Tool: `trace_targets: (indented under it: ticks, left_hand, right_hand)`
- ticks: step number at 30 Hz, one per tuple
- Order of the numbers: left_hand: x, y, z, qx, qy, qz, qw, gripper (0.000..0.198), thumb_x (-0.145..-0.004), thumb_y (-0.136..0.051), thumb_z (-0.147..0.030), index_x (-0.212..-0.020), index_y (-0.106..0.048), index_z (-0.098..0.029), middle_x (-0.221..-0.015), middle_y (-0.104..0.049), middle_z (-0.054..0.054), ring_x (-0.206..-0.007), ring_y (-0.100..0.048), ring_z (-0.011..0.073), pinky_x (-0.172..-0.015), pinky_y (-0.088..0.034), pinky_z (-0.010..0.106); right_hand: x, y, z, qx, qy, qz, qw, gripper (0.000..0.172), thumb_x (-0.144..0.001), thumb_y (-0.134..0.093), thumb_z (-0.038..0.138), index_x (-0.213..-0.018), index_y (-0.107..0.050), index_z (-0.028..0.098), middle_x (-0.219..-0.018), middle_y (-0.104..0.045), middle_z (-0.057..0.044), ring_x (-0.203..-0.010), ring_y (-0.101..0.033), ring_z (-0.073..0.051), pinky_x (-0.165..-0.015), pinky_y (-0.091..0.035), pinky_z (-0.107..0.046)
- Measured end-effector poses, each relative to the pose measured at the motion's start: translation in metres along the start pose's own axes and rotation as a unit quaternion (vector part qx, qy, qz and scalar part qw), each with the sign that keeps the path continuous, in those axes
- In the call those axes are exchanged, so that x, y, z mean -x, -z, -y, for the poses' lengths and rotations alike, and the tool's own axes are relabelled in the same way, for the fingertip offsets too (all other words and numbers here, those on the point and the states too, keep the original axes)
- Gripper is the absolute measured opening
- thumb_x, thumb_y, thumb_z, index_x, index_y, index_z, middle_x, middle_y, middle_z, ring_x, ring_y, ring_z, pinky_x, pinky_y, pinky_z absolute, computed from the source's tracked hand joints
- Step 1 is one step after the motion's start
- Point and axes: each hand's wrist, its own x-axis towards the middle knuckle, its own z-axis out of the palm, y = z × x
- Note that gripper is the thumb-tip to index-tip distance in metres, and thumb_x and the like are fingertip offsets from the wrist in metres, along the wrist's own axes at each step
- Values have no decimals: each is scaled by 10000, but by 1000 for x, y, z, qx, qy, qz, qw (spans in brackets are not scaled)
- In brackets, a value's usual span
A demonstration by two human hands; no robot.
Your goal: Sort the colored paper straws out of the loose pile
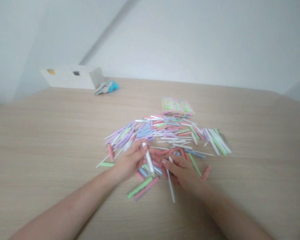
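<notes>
My left hand is closed on a white tube-like stick, pinched near its top between thumb and fingers and slanting down to the right. My right hand pinches a slim white stick that points down toward me. The two hands are close together over the near side of a loose pile of pastel sticks. Below the left hand, a green stick and a pink stick lie side by side. Blur hides the fine detail of the sticks.
Behind the pile sits a stack of printed green and pink packs. A small group of white and green sticks lies at the right. Farther back on the wooden table are a white box and a crumpled grey and blue item.
</notes>
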Motion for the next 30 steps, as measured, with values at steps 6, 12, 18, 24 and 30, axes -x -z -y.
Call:
trace_targets:
  ticks: [6,12,18,24,30]
  left_hand:
    - [-1,2,2,-26,-23,-33,999,221,-857,-583,-325,-949,-423,-203,-916,-696,44,-746,-684,170,-582,-530,248]
    - [1,4,4,-117,-57,-28,991,213,-898,-520,-325,-1044,-421,-207,-929,-670,33,-683,-662,131,-518,-502,199]
    - [4,3,-2,-221,-74,-57,971,313,-881,-546,-303,-1155,-450,-188,-1012,-653,63,-651,-638,115,-603,-525,239]
    - [5,2,-2,-273,-116,-70,952,339,-879,-544,-269,-1190,-444,-177,-951,-665,67,-750,-654,155,-659,-521,255]
    - [9,1,4,-290,-158,-63,942,276,-885,-531,-218,-1125,-393,-212,-974,-653,55,-764,-661,153,-668,-542,272]
  right_hand:
    - [3,0,-5,190,67,86,976,384,-890,-452,413,-599,-542,179,-465,-398,46,-452,-393,-93,-450,-282,-215]
    - [1,-2,-7,236,56,74,967,350,-876,-476,343,-579,-553,176,-474,-406,50,-470,-413,-93,-480,-290,-213]
    - [-1,-3,-9,226,44,66,971,327,-859,-493,338,-574,-550,187,-442,-405,57,-457,-408,-97,-477,-283,-215]
    - [-5,-1,-13,195,21,51,979,314,-844,-508,342,-574,-557,191,-397,-404,60,-413,-380,-93,-445,-249,-218]
    - [-4,-2,-12,144,-31,23,989,337,-828,-530,406,-574,-541,185,-372,-385,65,-351,-335,-76,-383,-184,-211]
